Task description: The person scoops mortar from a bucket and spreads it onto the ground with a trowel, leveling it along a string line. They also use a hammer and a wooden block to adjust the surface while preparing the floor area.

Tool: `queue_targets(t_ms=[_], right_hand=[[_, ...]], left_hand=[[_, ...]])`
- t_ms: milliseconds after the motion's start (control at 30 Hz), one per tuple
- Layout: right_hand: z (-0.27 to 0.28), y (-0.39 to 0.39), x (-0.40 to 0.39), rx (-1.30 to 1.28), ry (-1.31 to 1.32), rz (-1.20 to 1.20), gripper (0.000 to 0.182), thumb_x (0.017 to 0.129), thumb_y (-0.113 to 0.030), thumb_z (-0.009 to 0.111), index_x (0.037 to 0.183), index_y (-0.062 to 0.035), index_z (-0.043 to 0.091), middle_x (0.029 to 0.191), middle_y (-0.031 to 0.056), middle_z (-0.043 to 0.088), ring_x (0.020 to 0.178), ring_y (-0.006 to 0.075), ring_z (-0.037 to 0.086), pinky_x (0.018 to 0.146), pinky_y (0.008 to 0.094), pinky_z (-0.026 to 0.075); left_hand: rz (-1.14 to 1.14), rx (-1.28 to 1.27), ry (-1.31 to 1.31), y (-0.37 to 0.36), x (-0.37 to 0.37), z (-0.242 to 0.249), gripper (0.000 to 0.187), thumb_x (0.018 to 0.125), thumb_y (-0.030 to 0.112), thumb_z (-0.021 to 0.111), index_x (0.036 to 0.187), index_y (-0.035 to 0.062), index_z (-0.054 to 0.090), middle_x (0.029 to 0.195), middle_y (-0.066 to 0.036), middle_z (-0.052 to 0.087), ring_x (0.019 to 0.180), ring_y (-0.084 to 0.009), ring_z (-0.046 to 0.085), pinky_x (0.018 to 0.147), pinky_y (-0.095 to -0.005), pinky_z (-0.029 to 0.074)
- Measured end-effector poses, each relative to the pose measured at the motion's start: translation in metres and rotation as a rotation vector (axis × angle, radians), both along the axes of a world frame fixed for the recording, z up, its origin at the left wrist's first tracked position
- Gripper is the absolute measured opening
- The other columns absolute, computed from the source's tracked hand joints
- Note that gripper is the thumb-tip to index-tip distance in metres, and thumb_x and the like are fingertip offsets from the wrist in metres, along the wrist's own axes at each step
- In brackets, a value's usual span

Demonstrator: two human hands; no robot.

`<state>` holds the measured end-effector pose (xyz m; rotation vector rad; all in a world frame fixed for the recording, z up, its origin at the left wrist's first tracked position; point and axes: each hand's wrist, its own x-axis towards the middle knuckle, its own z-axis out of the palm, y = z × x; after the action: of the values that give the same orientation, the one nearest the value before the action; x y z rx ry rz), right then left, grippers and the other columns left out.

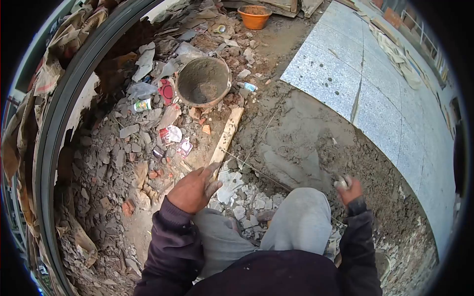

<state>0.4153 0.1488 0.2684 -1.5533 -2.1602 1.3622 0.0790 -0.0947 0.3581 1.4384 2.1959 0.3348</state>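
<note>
My left hand [190, 191] is closed at the near end of a narrow wooden strip [228, 133], its thumb and forefinger showing. A thin string [256, 170] crosses the strip and runs over the wet mortar toward my knee. In my right hand [349, 189] is the handle of a trowel [332, 171], fingers wrapped round it. The trowel's blade is hard to make out against the grey mortar [296, 148]. That mortar is smoothed in the middle and rough on the right.
Speckled grey tiles [340, 64] border the mortar at right, with a gap between some. A mortar-caked bucket [203, 81] stands among rubble and litter on the left. Farther back sits an orange basin [254, 18]. A curved-looking metal frame [54, 113] edges the left side.
</note>
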Motion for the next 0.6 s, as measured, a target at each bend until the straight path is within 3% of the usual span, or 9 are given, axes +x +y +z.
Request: queue_targets(t_ms=[33,167,300,400,467,500,600], right_hand=[[-0.031,0.01,-0.03,-0.031,0.114,-0.001,0.011,0.072,-0.009,0.057,0.074,0.0005,0.051,0.053,0.0037,0.05,0.041,0.0092,0.048,0.038,0.0243,0.036],[-0.062,0.017,-0.168,-0.363,0.346,-0.013,0.013,0.073,-0.01,0.057,0.077,0.0001,0.05,0.059,0.0049,0.051,0.043,0.0132,0.05,0.038,0.0272,0.041],[-0.078,0.01,-0.248,-0.726,0.61,-0.079,0.02,0.076,-0.019,0.052,0.082,-0.001,0.047,0.064,0.0066,0.051,0.048,0.015,0.05,0.041,0.0289,0.043],[-0.144,0.017,-0.27,-1.1,0.76,-0.162,0.026,0.078,-0.029,0.045,0.083,-0.0042,0.046,0.065,0.0052,0.049,0.049,0.0146,0.047,0.043,0.0281,0.042],[-0.2,0.035,-0.258,-1.333,0.8,-0.262,0.024,0.078,-0.03,0.043,0.083,-0.0068,0.045,0.066,0.0025,0.046,0.049,0.0129,0.044,0.042,0.0262,0.039],[-0.205,0.033,-0.249,-1.307,0.75,-0.172,0.024,0.078,-0.03,0.042,0.084,-0.0073,0.045,0.067,0.0022,0.044,0.049,0.0123,0.042,0.042,0.0262,0.039],[-0.176,0.03,-0.233,-1.619,0.886,-0.084,0.023,0.077,-0.03,0.044,0.085,-0.0081,0.043,0.065,0.0022,0.042,0.051,0.0133,0.042,0.041,0.0284,0.039]], left_hand=[[0.015,0.023,0.01,-0.012,-0.006,-0.006,0.043,0.081,0.028,0.052,0.116,0.0051,0.041,0.098,-0.021,0.054,0.089,-0.034,0.053,0.076,-0.0362,0.043],[0.112,0.047,0.027,-0.046,-0.021,-0.006,0.04,0.081,0.024,0.053,0.114,0.0043,0.042,0.093,-0.02,0.056,0.084,-0.0318,0.056,0.071,-0.0361,0.045],[0.206,-0.009,0.04,-0.068,-0.027,-0.002,0.04,0.08,0.024,0.054,0.113,0.0038,0.043,0.086,-0.019,0.057,0.081,-0.0306,0.057,0.07,-0.0357,0.045],[0.253,-0.017,-0.062,-0.073,-0.029,0.006,0.042,0.082,0.03,0.051,0.113,0.004,0.043,0.088,-0.022,0.055,0.08,-0.0361,0.054,0.07,-0.0399,0.044],[0.226,-0.004,-0.058,-0.075,-0.029,0.006,0.041,0.081,0.027,0.053,0.113,0.0034,0.043,0.088,-0.02,0.056,0.08,-0.032,0.056,0.07,-0.037,0.045],[0.213,0.005,-0.049,-0.076,-0.031,0.006,0.041,0.08,0.025,0.054,0.113,0.0031,0.044,0.088,-0.019,0.057,0.08,-0.03,0.057,0.07,-0.0356,0.045],[0.21,-0.01,-0.048,-0.079,-0.033,0.004,0.04,0.08,0.025,0.054,0.112,0.0032,0.044,0.089,-0.019,0.056,0.08,-0.0314,0.057,0.07,-0.0361,0.045]])
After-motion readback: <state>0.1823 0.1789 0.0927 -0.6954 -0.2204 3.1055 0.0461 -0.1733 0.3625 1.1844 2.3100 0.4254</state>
